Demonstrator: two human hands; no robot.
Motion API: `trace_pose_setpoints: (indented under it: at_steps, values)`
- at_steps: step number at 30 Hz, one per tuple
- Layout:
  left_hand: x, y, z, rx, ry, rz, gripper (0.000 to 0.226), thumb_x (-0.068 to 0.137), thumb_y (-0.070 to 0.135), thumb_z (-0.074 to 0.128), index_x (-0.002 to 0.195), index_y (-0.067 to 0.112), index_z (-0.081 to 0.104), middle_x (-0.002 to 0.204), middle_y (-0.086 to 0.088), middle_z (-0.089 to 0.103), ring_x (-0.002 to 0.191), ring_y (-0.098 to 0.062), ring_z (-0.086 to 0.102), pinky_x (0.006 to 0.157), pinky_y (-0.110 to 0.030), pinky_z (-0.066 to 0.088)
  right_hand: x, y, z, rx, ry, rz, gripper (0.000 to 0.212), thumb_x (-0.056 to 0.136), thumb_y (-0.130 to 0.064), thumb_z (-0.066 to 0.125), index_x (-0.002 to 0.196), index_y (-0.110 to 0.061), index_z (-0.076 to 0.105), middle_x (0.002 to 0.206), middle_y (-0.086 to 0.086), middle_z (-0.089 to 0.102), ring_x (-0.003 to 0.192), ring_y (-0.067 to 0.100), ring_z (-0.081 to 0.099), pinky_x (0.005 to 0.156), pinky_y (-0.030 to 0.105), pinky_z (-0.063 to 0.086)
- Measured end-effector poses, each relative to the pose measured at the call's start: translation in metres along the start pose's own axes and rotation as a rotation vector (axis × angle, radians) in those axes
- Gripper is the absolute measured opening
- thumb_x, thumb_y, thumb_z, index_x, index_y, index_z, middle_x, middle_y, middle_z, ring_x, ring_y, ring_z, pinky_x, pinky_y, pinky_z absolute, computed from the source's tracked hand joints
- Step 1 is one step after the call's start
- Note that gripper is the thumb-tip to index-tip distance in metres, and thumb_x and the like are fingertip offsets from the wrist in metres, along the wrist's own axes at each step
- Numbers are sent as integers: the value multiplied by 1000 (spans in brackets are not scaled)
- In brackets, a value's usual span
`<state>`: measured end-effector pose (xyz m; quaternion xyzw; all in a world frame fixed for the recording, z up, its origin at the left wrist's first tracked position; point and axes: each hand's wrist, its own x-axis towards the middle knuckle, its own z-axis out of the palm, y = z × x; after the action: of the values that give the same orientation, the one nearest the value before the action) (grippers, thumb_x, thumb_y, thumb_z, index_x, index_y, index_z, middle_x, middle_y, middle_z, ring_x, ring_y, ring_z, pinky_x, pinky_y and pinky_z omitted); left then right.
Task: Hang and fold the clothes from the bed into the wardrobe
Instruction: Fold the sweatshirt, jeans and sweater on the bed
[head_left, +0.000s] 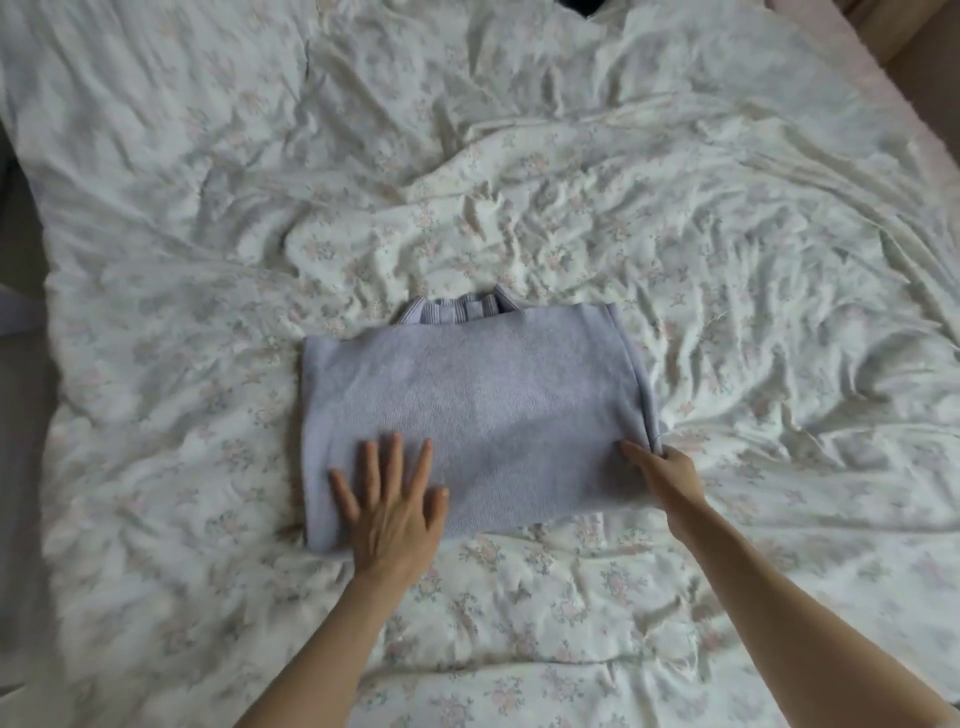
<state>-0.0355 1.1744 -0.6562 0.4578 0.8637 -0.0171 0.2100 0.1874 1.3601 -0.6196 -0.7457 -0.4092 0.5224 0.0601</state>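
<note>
Head view: left hand (393, 506) flat, fingers spread on folded lilac sweater (467, 410); right hand (667, 470) pinching its right edge.

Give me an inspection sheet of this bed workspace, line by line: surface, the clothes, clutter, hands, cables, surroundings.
Surface: rumpled floral duvet covers the bed, heavily creased.
Job's things: one lilac knitted sweater, folded into a rectangle, ribbed edge showing at its far side; lies flat on the duvet.
Clutter: nothing seen.
Hands: left hand lies flat with fingers spread on the sweater's near left part; right hand pinches the sweater's near right corner.
Cables: nothing seen.
Surroundings: a dark item at the top edge, too cropped to identify; no wardrobe in view.
</note>
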Motion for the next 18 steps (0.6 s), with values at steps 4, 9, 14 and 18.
trace_pose_setpoints:
  at_steps: [4,9,14,18]
  values:
    - [-8,13,4,-33,-50,-19,63,86,53,17,142,34,38,153,-3,30,143,-28,22,110,-52,-3,-17,-23,1,5,48,-101,10,82,-13,62,76,-8,55,73,6,53,67,20,48,53,28,37]
    - [4,4,-17,-635,78,-117,46,89,37,42,120,11,63,130,-9,58,125,-26,50,103,-46,32,-85,-65,34,-202,-4,-608,13,81,-14,61,74,-18,51,65,1,52,58,17,47,49,23,38]
    - [-10,-33,-66,-1782,-112,-610,31,102,26,34,113,7,57,118,-13,59,111,-28,56,99,-38,38,-139,-79,110,-460,-163,-912,13,84,-23,59,95,-17,59,91,2,57,78,23,56,65,32,41]
    - [-21,-60,-82,-2064,-178,-717,62,98,50,29,83,10,74,94,-13,70,89,-27,62,84,-44,42,-160,-75,174,-547,-477,-839,43,90,-24,53,132,-15,51,119,10,54,109,25,55,92,34,45]
